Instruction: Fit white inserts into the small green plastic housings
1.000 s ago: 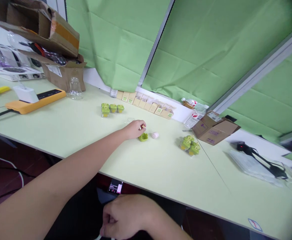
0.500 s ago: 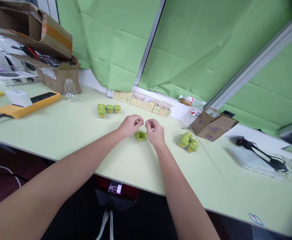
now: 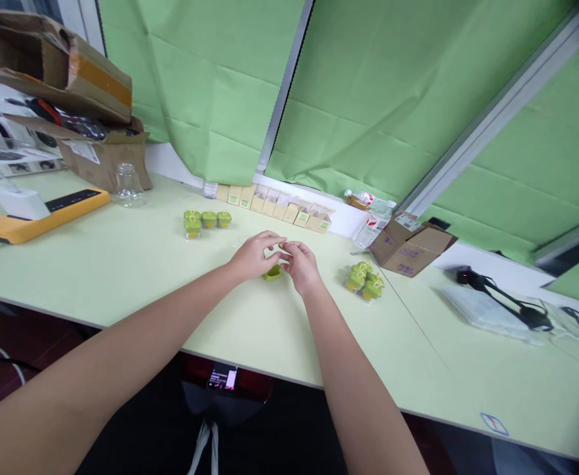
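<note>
Over the middle of the table, my left hand (image 3: 256,256) and my right hand (image 3: 300,265) meet at the fingertips. A small yellowish piece (image 3: 283,245) shows between them, and both hands pinch it; it is too small to name. Just below the fingers, a green lid-like piece (image 3: 272,273) lies on the table, partly covered by my hands. To the left stands a group of small clear containers with green lids (image 3: 208,220). A similar cluster of green-lidded containers (image 3: 364,281) with yellow loops on top sits to the right.
A row of small cardboard boxes (image 3: 279,206) lines the table's back edge. Plastic bottles (image 3: 370,227) lie beside an open carton (image 3: 410,245) at the back right. An orange power strip (image 3: 46,214) and a clear jar (image 3: 129,186) stand on the left. A phone (image 3: 222,377) is below the front edge.
My hands have come closer together, and their fingertips now meet around the small yellowish piece. The whole view has shifted slightly.
</note>
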A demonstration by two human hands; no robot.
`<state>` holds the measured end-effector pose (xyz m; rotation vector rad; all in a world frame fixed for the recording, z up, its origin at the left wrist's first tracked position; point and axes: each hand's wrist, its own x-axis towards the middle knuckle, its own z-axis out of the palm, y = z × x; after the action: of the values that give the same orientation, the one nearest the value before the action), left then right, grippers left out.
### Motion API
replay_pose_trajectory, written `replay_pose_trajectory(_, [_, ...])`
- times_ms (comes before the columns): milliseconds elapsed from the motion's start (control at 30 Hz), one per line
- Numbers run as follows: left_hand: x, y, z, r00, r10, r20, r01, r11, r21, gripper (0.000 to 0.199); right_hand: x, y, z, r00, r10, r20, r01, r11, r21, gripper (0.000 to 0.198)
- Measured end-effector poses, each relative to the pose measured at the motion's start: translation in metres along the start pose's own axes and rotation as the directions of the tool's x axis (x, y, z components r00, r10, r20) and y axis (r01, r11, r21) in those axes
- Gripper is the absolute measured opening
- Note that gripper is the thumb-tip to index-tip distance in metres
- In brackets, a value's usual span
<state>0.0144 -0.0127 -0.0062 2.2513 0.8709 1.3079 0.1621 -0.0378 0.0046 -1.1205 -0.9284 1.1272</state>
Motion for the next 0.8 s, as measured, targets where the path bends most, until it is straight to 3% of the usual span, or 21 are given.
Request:
replay_pose_trajectory(133, [-0.005, 0.003, -0.002, 0.991, -0.029, 0.132, 0.018, 0.996, 0.087, 0.046, 0.005, -0.004, -0.006, 0.975, -0.075, -0.207, 0.059, 0.995, -0.083, 0.017])
replay_pose_trajectory(267, [-0.01, 0.0, -0.002, 0.956, -0.036, 0.29, -0.021, 0.981, 0.191, 0.048, 0.008, -0.001, -0.015, 0.912, -0.282, -0.299, 0.165, 0.918, -0.36, 0.014])
replay_pose_trajectory(400, [-0.012, -0.01, 0.006, 0.939, -0.04, 0.341, -0.049, 0.967, 0.248, 0.035, 0.009, 0.01, -0.022, 0.81, -0.546, -0.216, 0.267, 0.671, -0.692, 0.012])
replay_pose_trajectory(500, [-0.013, -0.017, 0.011, 0.946, -0.035, 0.322, -0.048, 0.968, 0.247, 0.03, 0.007, 0.019, -0.024, 0.774, -0.62, -0.128, 0.296, 0.533, -0.793, 0.014])
replay_pose_trajectory(633, [-0.014, -0.018, 0.013, 0.961, -0.041, 0.275, -0.02, 0.977, 0.214, 0.031, 0.003, 0.027, -0.026, 0.754, -0.651, -0.086, 0.282, 0.439, -0.853, 0.019])
replay_pose_trajectory(800, [-0.015, -0.014, 0.01, 0.964, -0.098, 0.245, 0.051, 0.98, 0.192, 0.037, 0.002, 0.031, -0.03, 0.765, -0.643, -0.039, 0.299, 0.408, -0.863, 0.022])
